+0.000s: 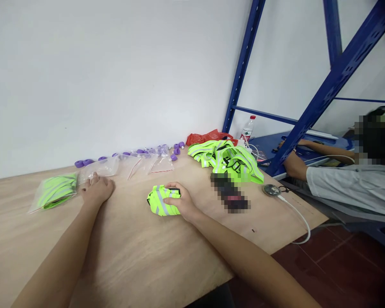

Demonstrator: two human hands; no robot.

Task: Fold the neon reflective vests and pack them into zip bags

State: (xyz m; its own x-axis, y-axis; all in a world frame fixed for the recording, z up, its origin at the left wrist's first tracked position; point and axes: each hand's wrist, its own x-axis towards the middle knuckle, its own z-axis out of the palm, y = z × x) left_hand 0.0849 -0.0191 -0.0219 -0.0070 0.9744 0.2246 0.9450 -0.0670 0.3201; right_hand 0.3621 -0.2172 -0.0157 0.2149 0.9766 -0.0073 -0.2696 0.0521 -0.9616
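My right hand [181,202] is closed around the right end of a folded neon-yellow strap bundle [162,204] with grey reflective stripes, at the middle of the table. My left hand [98,189] rests near the clear plastic bags [107,166], its fingers bent and apart at the edge of one bag. Left of it lies a clear bag holding another folded neon bundle [58,190]. Further right, a loose heap of neon straps [227,158] with black buckles spreads over the table.
Purple pieces [140,151] line the wall. A red plastic bag [208,137] and a red-capped bottle [248,127] stand behind the heap. A round device [271,190] with a white cable sits right. Beyond the blue frame [321,90] a person sits at a blue table.
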